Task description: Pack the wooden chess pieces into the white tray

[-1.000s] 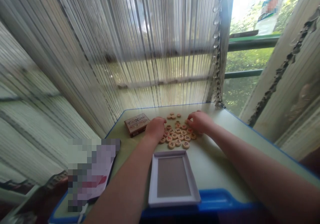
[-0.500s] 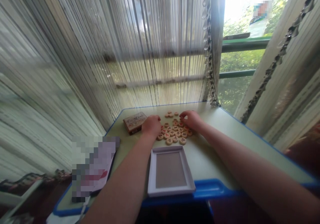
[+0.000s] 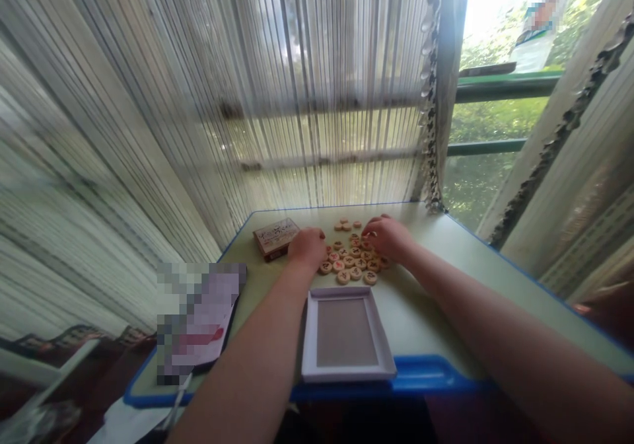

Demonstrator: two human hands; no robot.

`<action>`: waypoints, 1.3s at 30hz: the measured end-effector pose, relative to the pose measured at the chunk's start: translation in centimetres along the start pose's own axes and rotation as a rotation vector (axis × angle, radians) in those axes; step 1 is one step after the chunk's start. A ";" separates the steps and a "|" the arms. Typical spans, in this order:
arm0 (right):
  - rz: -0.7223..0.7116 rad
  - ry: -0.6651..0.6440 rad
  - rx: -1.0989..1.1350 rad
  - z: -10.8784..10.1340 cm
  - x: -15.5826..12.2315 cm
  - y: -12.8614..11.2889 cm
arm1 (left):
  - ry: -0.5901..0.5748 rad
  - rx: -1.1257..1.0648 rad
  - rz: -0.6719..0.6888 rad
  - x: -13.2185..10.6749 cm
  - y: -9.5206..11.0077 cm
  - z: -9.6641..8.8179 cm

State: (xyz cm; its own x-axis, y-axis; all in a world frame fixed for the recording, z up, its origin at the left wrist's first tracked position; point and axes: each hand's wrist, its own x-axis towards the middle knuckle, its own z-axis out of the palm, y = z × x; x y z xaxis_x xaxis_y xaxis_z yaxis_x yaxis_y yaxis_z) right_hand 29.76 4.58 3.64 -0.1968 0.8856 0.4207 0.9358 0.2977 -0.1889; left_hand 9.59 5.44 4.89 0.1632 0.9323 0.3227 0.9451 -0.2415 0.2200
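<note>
Reaching in from the right, the R hand (image 3: pixel 390 238) is a bit further over the main cluster of round pcs (image 3: pixel 355 273) than 1 sec ago, when it sat more off the R edge. Its fingers are bent, w/ the tips by the upper R pcs; can't tell if they're pinching one or are apart, b/c that bit is too small & blurry. L hand (image 3: pixel 307 248) is approx where it was, curled at the cluster's L edge, back of hand up; palm side is hidden, so can't tell if there's a pc in it. Hands are well apart, cluster btwn them.

Pcs look laid out much as a moment ago, so the change is mainly R hand position, i.e. each side of the cluster now has a hand close by. Pcs lie flat on the pale table (image 3: pixel 426 325), marked red or dark where legible. A small far group (image 3: pixel 346 226) is just beyond, nr the table's far edge.

Printed box (image 3: pixel 276 234) is L of the L hand, partly behind it in view; touching or not, unclear. Shallow white tray (image 3: pixel 309 335) lies btwn the forearms, nr side of the pcs. Pixelated flat item (image 3: pixel 203 325) is off L.
</note>
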 end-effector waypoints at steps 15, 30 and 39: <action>0.013 -0.187 0.095 1.2 1.4 -1.0 | -0.050 0.039 0.132 1.0 0.8 0.2; -0.092 -0.237 -0.041 1.0 1.2 -2.7 | -0.033 0.036 0.102 0.6 0.8 0.2; -0.087 -0.207 -0.050 1.3 0.8 -2.9 | 0.016 0.018 0.060 0.3 1.0 0.1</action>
State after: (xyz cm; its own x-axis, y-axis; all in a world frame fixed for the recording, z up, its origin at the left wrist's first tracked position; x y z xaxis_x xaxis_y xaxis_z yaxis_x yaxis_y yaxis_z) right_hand 26.55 4.94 3.40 -0.3287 0.9130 0.2416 0.9248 0.3630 -0.1137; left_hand 10.64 5.49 5.16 0.2154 0.9117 0.3498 0.9388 -0.2920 0.1830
